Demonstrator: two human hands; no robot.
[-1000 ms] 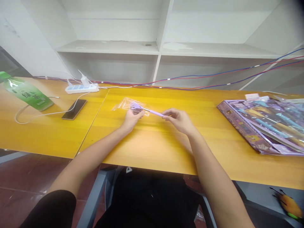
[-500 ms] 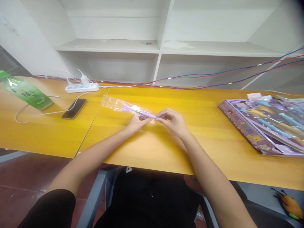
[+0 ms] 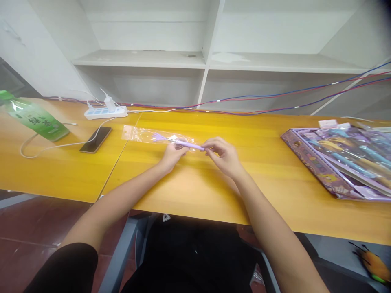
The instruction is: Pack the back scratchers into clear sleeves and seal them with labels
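A slim purple back scratcher [image 3: 191, 144] with a claw-shaped head lies at a slant inside a clear plastic bag [image 3: 142, 135], just above the table. Its handle end points right and shows at the bag's right end. My right hand [image 3: 222, 156] is closed, thumb and fingertips pinching the tip of the handle. My left hand [image 3: 172, 156] is closed on the bag around the middle of the scratcher, thumb on the near side. The fingers behind the bag are partly hidden.
At right stands an open purple patterned box [image 3: 320, 171] full of wrapped items. A phone [image 3: 96, 139], a white power strip [image 3: 105, 112] and a green bottle [image 3: 36, 120] are at left. Cables [image 3: 238, 99] run along the table's back edge.
The bag and my left hand have shifted left, and the claw head has moved slightly left. My right hand has moved a little right and stays at the handle tip.
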